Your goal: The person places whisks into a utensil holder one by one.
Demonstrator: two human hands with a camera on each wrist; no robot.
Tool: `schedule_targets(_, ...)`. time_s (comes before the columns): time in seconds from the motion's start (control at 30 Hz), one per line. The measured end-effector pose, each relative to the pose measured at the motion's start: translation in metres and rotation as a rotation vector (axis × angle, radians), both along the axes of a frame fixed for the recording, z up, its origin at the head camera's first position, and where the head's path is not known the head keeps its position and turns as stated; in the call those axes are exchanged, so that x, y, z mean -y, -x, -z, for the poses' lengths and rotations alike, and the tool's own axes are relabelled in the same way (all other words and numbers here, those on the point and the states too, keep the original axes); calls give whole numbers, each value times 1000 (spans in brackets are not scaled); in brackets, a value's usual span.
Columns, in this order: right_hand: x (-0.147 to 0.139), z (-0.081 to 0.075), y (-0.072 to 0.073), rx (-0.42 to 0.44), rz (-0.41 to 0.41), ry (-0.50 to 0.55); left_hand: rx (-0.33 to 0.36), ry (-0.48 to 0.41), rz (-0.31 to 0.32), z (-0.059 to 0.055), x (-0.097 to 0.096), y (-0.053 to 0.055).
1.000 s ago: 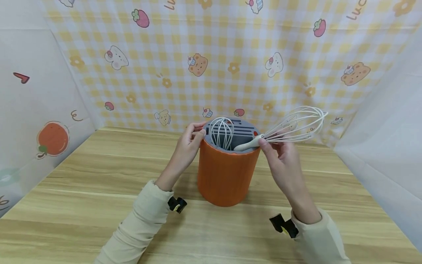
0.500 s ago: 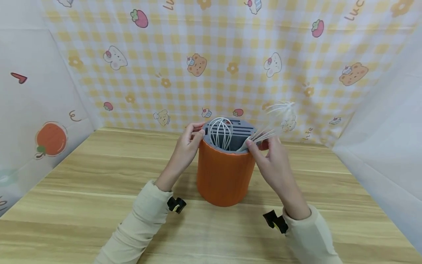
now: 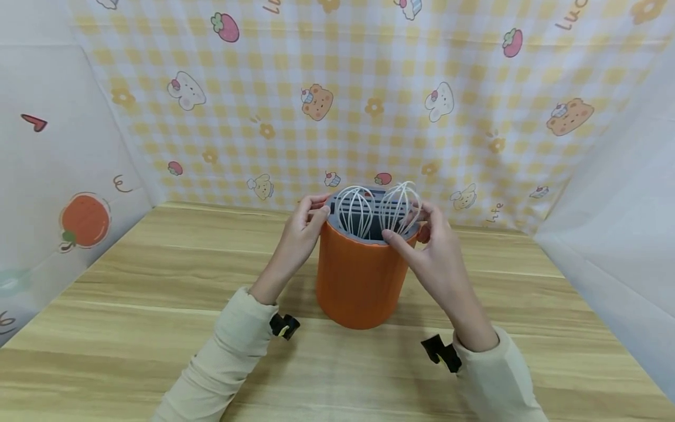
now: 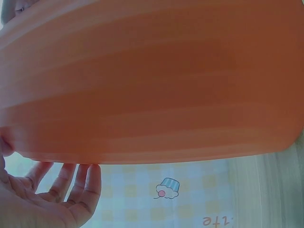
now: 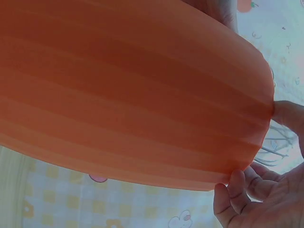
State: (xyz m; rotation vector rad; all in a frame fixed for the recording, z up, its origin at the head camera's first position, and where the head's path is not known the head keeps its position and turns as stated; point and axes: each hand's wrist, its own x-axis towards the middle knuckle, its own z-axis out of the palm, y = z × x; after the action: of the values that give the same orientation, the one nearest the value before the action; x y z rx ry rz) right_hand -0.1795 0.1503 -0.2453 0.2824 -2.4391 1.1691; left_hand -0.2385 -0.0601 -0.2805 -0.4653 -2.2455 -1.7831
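Note:
In the head view an orange cylindrical utensil holder [image 3: 361, 287] with a slotted grey top insert [image 3: 377, 192] stands on the table. Wire heads of a left whisk [image 3: 356, 205] and a right whisk [image 3: 396, 205] poke up side by side from its front compartment; their handles are hidden inside. My left hand [image 3: 302, 234] grips the holder's left rim, thumb on top and fingers round the side. My right hand [image 3: 435, 252] holds the right rim, thumb at the front edge by the right whisk's base. The right wrist view shows its fingers [image 5: 237, 190] against the holder's outer wall.
A wood-grain table [image 3: 158, 305] lies under the holder. Behind it hangs a yellow checked cloth [image 3: 369, 76] with cartoon prints, and a white printed sheet [image 3: 47, 170] closes off the left side.
The right whisk has gone from leaning out over the right rim to upright inside the holder. My right hand has moved left and now holds the rim; my left hand has stayed put.

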Motion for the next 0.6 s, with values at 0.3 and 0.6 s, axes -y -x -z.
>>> schedule_targets(0.3, 0, 1, -3, -28, -21, -50, 11, -12, 16, 0, 1, 1)
schedule_targets(0.6, -16, 11, -8, -130, -66, -122, 41, 167, 56, 3, 19, -5)
